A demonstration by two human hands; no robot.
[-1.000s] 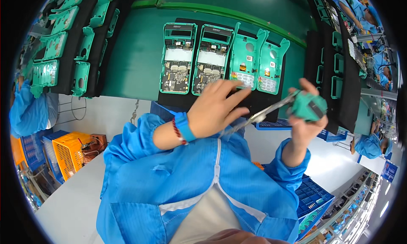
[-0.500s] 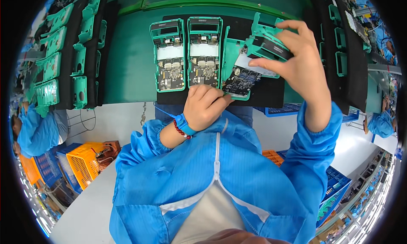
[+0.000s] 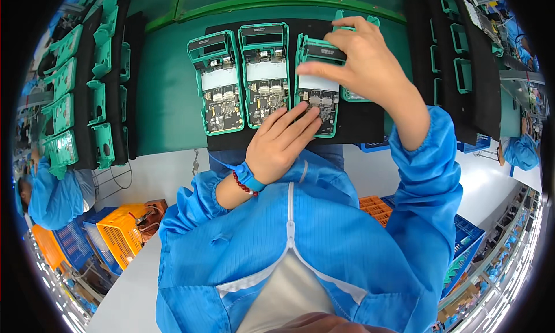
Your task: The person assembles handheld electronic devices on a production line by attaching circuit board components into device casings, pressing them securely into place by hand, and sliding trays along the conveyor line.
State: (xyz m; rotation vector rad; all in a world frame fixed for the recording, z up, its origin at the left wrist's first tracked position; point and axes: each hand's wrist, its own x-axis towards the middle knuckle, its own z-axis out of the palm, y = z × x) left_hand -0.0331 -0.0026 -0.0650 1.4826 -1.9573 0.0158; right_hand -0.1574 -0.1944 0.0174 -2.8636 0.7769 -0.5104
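Flat on the lower part of a circuit board (image 3: 328, 104), the spread fingers of my left hand (image 3: 277, 142) rest lightly. This board lies in the rightmost green housing (image 3: 333, 127), with a white strip across its middle and a black-windowed frame (image 3: 321, 50) at its far end. My right hand (image 3: 367, 58) is over that far end, thumb stretched across the strip's upper side and fingers apart. Another green plastic piece (image 3: 354, 96) is partly hidden beneath my right hand. To the left lie two similar housings (image 3: 217, 84) (image 3: 265, 72) with boards inside.
A black mat (image 3: 361, 122) lies under the housings on the green table (image 3: 165, 96). Racks of green shells (image 3: 60, 107) (image 3: 462, 72) line both sides. A blue wrist strap with a cord (image 3: 245, 174) is on my left wrist. Orange and blue crates (image 3: 118, 234) stand below left.
The tilted board and black-windowed frame have come down flat into the rightmost housing. My right hand has moved left, and my left fingers have spread out over the board.
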